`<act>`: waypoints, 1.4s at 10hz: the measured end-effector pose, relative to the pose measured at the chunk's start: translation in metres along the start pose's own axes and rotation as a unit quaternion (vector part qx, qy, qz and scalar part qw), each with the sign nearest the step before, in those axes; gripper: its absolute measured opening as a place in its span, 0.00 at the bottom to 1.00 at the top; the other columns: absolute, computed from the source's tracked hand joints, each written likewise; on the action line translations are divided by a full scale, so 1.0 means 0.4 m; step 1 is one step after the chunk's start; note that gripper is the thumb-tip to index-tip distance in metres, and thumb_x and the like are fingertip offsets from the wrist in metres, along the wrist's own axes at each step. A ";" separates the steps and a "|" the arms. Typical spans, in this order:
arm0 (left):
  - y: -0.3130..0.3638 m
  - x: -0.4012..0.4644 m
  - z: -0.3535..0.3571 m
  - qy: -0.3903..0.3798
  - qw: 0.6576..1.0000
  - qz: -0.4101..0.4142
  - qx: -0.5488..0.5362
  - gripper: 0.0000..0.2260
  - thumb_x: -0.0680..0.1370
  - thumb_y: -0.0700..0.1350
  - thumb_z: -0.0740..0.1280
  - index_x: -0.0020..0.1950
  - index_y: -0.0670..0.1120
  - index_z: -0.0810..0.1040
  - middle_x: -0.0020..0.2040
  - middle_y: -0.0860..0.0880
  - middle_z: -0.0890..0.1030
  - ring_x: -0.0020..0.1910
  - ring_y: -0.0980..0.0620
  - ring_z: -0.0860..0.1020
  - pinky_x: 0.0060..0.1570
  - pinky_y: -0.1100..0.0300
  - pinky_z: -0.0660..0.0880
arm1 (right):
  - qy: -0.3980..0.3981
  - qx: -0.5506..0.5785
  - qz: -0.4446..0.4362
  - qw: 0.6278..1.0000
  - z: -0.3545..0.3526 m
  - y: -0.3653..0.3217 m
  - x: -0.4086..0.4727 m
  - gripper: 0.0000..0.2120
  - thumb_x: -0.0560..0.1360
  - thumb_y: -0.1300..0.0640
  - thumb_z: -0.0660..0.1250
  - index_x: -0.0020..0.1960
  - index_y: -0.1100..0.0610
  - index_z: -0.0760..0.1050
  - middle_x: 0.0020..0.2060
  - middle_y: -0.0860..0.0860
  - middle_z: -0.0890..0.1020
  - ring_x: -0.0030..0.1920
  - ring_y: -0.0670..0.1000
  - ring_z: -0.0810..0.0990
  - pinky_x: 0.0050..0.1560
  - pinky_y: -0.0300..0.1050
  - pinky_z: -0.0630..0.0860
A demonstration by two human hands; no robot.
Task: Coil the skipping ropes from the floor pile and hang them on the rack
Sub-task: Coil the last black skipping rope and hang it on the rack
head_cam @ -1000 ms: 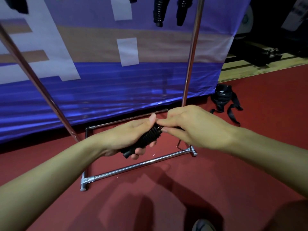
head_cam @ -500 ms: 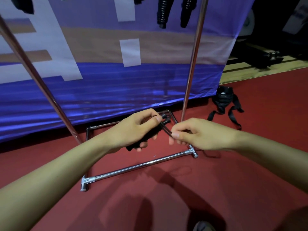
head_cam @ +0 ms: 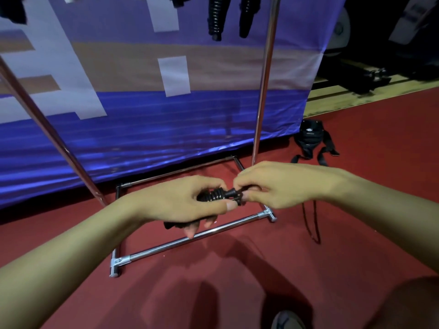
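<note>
Above the rack base (head_cam: pixel 190 238), left hand (head_cam: pixel 180 200) grips the handle (head_cam: pixel 213 195); right hand (head_cam: pixel 282 184) pinches its tip.

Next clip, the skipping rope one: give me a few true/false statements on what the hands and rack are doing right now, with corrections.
1. The left hand grips a black ribbed handle. True.
2. The right hand rests flat on the floor. False: it pinches the rope end at the handle's tip.
3. Black handles already hang at the top of the view. True.
4. The rack base stands on a blue carpet. False: the floor is red.
</note>
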State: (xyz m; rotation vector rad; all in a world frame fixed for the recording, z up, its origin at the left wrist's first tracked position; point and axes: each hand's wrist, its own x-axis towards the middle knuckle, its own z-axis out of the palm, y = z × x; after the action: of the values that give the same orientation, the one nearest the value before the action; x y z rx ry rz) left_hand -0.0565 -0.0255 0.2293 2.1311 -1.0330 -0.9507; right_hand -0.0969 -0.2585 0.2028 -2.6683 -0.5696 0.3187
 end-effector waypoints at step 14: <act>-0.026 0.006 0.017 -0.015 0.990 0.116 0.080 0.13 0.78 0.49 0.75 0.40 0.42 0.78 0.30 0.45 0.71 0.30 0.54 0.65 0.31 0.57 0.64 | -0.216 0.296 0.081 0.927 0.017 0.014 -0.006 0.21 0.83 0.43 0.61 0.41 0.55 0.82 0.29 0.45 0.75 0.33 0.47 0.68 0.35 0.39 0.66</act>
State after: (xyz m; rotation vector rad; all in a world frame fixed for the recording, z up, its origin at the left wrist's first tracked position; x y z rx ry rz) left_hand -0.0565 -0.0232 0.2168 2.0703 -1.3776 -0.8137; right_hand -0.0989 -0.2619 0.1948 -2.0568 -0.3034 0.9743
